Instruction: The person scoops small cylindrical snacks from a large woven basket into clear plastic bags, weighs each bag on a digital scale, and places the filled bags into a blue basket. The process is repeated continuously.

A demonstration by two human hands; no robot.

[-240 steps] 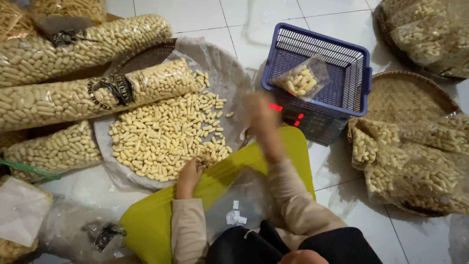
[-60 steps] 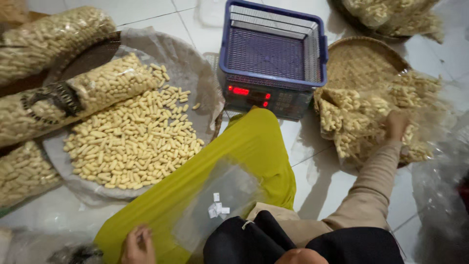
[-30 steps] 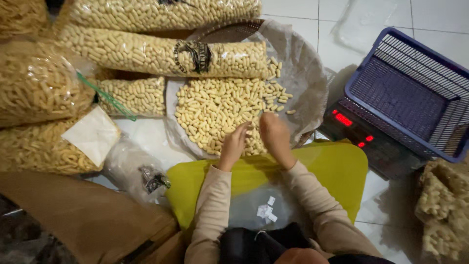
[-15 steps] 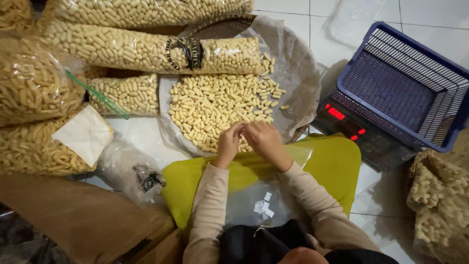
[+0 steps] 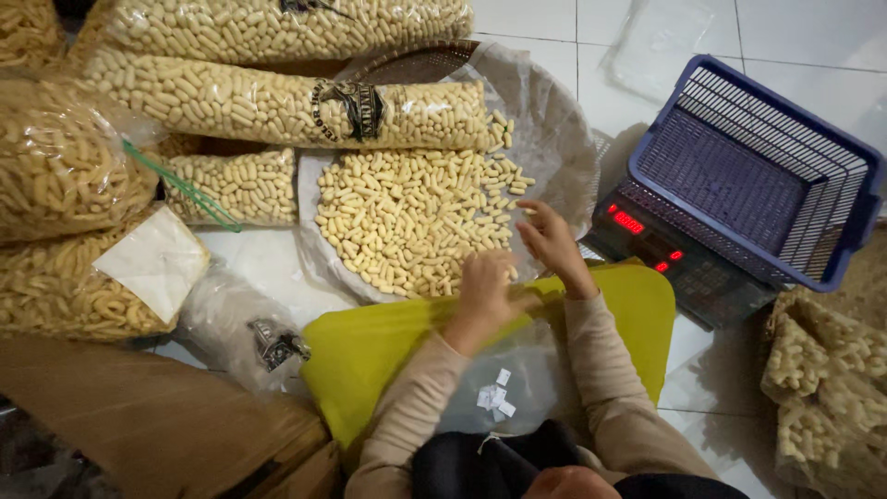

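Since half a second ago both hands have parted | left hand (image 5: 482, 294) curled, grip indiscernible, at near rim of lined tray (image 5: 564, 139) | right hand (image 5: 552, 242) fingers spread over tray's right edge | loose snack sticks (image 5: 407, 217) heaped mid-tray | scale (image 5: 670, 259) right.

Soft overhead light is spread evenly; glare is seen on the floor tiles (image 5: 545, 23) beyond the scale (image 5: 679, 263), corners dimmed.

Beige long sleeves, black top, yellow cloth on lap
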